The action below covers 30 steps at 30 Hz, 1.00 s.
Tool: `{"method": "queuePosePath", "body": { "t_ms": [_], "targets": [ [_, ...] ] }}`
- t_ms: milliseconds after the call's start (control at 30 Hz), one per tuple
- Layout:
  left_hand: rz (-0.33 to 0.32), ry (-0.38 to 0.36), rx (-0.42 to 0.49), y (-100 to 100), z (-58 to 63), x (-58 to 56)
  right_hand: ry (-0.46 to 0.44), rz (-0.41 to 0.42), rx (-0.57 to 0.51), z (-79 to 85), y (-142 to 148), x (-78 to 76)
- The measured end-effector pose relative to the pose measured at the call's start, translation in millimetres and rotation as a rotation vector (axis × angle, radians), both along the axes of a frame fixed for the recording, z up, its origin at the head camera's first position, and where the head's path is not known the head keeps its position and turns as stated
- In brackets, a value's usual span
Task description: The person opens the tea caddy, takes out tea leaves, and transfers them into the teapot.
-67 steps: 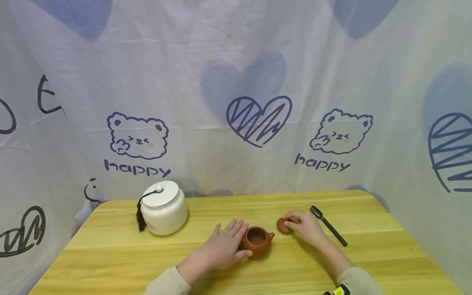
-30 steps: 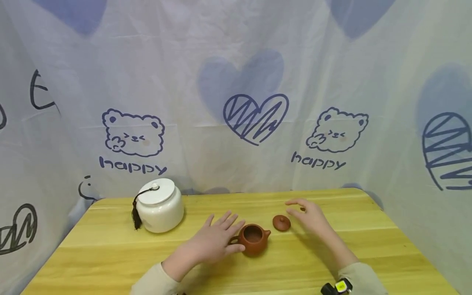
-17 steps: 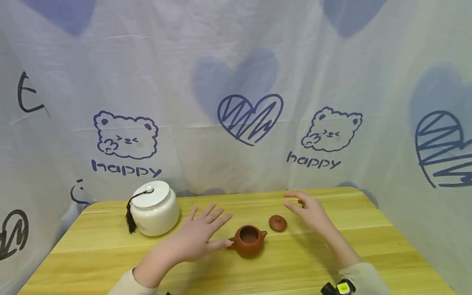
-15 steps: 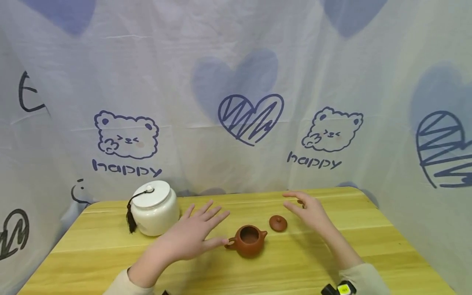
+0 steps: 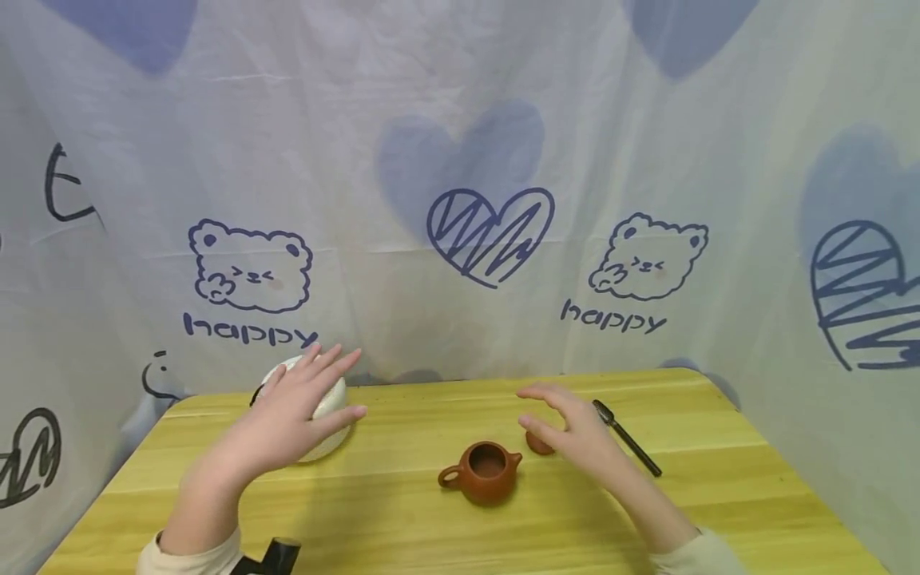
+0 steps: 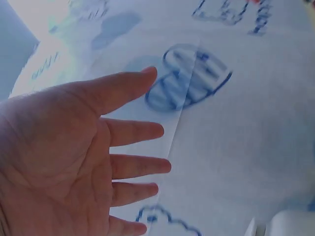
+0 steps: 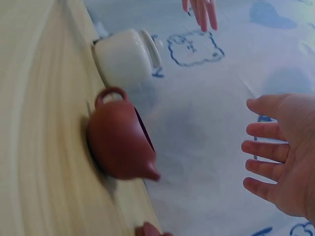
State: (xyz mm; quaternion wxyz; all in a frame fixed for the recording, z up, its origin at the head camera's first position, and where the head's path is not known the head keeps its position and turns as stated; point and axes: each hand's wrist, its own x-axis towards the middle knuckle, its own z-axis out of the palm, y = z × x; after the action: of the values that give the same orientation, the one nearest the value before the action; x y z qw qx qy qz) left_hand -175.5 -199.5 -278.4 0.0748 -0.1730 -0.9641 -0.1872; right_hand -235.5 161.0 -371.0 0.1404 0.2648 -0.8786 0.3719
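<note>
My left hand (image 5: 283,415) hovers in front of the white lidded jar (image 5: 332,446) in the head view, hiding much of it. Its fingers are spread and hold nothing, as the left wrist view also shows. At the centre of the table stands a small reddish-brown clay teapot (image 5: 487,484), uncovered, its handle to the left and spout to the right. My right hand (image 5: 582,435) is raised over the teapot's round lid (image 5: 539,444), which it partly hides. In the right wrist view that hand's fingers (image 7: 268,148) are extended, with nothing held.
A dark long-handled scoop (image 5: 628,439) lies right of the right hand on the yellow wood-grain table (image 5: 402,527). Behind the table hangs a pale printed cloth (image 5: 388,319), which also closes in both sides.
The right hand let go of the teapot lid, leaving it on the table, lifted away, then came back left over it. The left hand left the teapot and moved left to the jar.
</note>
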Motion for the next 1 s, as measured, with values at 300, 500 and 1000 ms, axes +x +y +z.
{"method": "queuePosePath", "body": {
  "t_ms": [300, 500, 1000],
  "targets": [
    [0.139, -0.052, 0.042, -41.6, 1.1, -21.2, 0.001, 0.111, 0.030, -2.3, -36.2, 16.9],
    [0.260, -0.045, 0.091, -59.6, -12.4, -30.6, -0.091, 0.210, 0.086, -0.8, -69.5, 18.6],
    [0.368, 0.230, 0.080, -83.4, -64.3, -55.3, -0.089, 0.187, 0.256, -15.1, -150.3, -1.2]
  ]
}}
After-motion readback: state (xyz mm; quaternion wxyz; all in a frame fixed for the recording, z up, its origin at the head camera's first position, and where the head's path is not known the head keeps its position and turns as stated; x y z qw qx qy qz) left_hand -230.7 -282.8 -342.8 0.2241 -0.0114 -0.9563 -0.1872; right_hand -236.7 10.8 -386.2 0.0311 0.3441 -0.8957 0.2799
